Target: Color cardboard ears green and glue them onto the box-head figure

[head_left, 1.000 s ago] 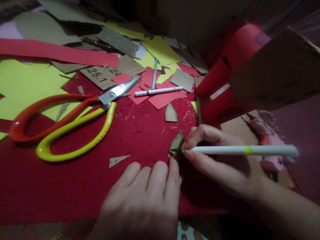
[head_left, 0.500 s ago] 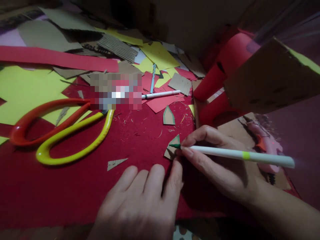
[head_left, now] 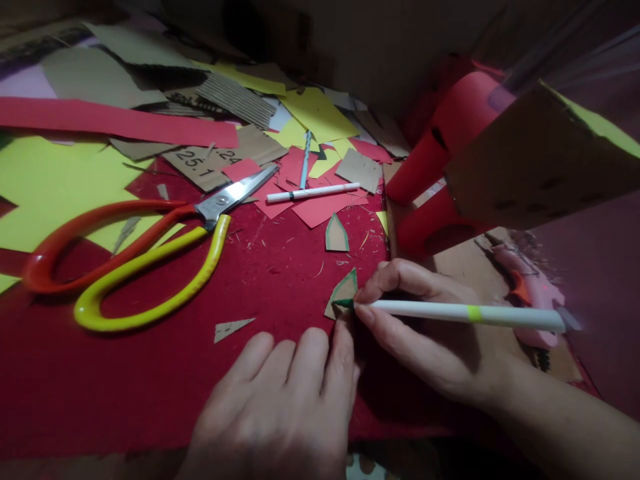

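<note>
My right hand is closed around a white marker with a yellow-green band. Its green tip rests on a small pointed cardboard piece edged with a green line. The lower end of that piece is under the fingertips of my left hand, which is closed with knuckles up; its thumb is mostly hidden. A second pointed piece, outlined in green, lies just beyond. To the left is a thin triangular cardboard scrap.
Scissors with orange and yellow handles lie at left on the red surface. Paper and cardboard scraps pile up behind, with a white pen in front. Red paper tubes and a cardboard panel stand at right, near a pink tool.
The marker tip has moved slightly down and left along the cardboard piece, and the right hand with it. The piece shows more green along its left edge. My left hand has barely shifted.
</note>
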Demonstrator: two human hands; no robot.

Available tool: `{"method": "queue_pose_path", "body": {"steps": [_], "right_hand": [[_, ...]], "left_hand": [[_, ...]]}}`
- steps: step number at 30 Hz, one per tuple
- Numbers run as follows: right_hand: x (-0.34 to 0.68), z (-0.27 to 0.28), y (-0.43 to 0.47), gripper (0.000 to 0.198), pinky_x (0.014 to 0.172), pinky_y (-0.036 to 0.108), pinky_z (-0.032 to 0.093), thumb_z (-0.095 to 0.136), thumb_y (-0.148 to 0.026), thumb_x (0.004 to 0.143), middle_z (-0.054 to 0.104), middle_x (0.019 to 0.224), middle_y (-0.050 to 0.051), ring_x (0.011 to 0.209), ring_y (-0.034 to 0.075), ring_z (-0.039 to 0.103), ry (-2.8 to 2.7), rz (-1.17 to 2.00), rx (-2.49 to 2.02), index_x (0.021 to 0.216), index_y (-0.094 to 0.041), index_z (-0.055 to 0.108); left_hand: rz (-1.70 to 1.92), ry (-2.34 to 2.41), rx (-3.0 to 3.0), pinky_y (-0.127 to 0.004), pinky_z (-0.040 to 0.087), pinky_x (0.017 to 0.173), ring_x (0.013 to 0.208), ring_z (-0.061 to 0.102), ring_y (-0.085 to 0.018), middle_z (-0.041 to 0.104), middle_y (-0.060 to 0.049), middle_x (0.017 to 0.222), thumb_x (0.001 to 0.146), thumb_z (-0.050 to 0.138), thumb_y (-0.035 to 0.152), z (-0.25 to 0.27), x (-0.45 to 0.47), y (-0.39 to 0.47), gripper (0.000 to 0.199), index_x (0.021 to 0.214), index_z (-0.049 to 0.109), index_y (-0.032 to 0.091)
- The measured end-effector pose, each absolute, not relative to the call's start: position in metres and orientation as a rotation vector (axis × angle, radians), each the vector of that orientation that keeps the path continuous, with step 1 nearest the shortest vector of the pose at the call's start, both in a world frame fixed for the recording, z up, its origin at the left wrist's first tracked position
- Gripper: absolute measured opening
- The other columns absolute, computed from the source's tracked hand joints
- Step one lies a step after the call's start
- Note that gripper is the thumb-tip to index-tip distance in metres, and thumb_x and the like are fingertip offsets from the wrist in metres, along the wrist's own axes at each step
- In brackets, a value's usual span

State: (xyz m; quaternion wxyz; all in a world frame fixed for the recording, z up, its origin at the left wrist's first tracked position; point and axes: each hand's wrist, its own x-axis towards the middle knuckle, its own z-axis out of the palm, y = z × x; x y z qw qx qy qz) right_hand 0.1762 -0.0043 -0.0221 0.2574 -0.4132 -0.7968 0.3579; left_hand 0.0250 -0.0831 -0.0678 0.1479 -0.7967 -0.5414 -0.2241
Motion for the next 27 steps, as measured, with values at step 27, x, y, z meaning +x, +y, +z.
{"method": "queue_pose_path", "body": {"steps": [27], "right_hand": [[0.1752,-0.0200,-0.0044,0.010,0.050,0.015,0.046,0.057,-0.008,0.080,0.064,0.070,-0.002,0.057,0.008,0.058,-2.238,1.086,-1.085,0.079,-0.018,0.055]], "left_hand": [[-0.652,-1.596,-2.321,-0.036,0.036,0.067,0.056,0.050,-0.018,0.056,0.000,0.064,0.086,0.045,0.012,-0.0692,0.0241,-0.0838,0.025,0.102,0.065,0.012]]}}
